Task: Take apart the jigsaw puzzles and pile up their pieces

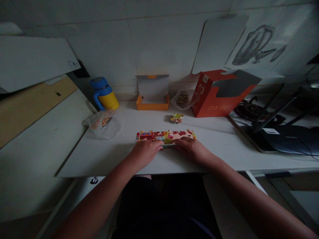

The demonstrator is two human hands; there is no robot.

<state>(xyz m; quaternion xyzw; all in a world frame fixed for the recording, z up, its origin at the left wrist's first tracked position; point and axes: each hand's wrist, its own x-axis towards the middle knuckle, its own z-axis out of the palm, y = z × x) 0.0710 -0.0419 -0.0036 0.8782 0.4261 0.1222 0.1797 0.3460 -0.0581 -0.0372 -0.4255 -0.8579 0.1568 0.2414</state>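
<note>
A colourful strip of joined jigsaw puzzle pieces (161, 134), printed with a cartoon farm scene and a brown-spotted cow, lies on the white table before me. My left hand (146, 152) grips its front left edge, the thumb pointing inward. From the other side, my right hand (193, 149) has its fingers curled over the front right part. The fingertips of both hands are close together near the middle, and my palms hide some of the lower edge. Beyond the strip sits a small pile of loose puzzle pieces (176, 118), touched by neither hand.
An open orange box (152, 106) stands at the back, between a blue-and-yellow jug (109, 99) and a large red box (211, 103). Clear plastic bags (109, 127) with small contents lie left and back right. A white cabinet borders the left; a gas stove (259, 113) stands right.
</note>
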